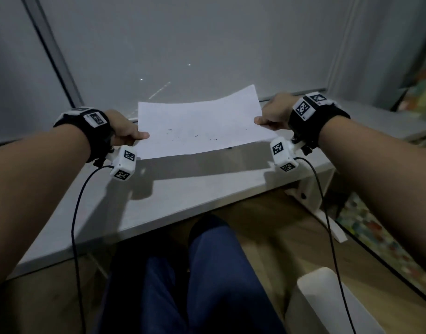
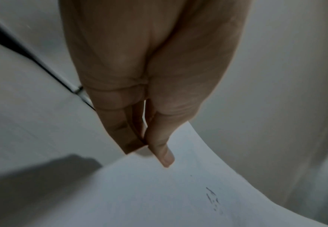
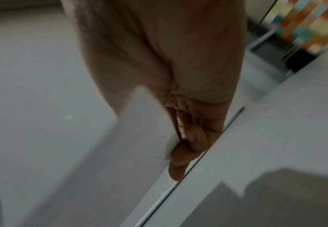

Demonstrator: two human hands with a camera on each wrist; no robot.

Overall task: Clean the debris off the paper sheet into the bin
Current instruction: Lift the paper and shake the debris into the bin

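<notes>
A white paper sheet (image 1: 199, 121) hangs lifted above the grey table (image 1: 183, 189), sagging in the middle. Small dark debris (image 1: 195, 136) lies in the sag near its front edge; the same dark debris (image 2: 213, 201) shows in the left wrist view. My left hand (image 1: 127, 131) pinches the sheet's left edge, thumb on top of the paper sheet (image 2: 159, 192). My right hand (image 1: 272, 114) pinches the right edge, and in the right wrist view its fingers (image 3: 186, 145) curl under the paper sheet (image 3: 145, 119). A white bin (image 1: 327, 300) stands on the floor at the lower right.
One dark speck (image 1: 229, 148) lies on the table under the sheet's front right corner. A grey wall (image 1: 183, 44) rises right behind the table. My legs in blue trousers (image 1: 207, 273) are below the table edge. Colourful items (image 1: 421, 92) lie at the far right.
</notes>
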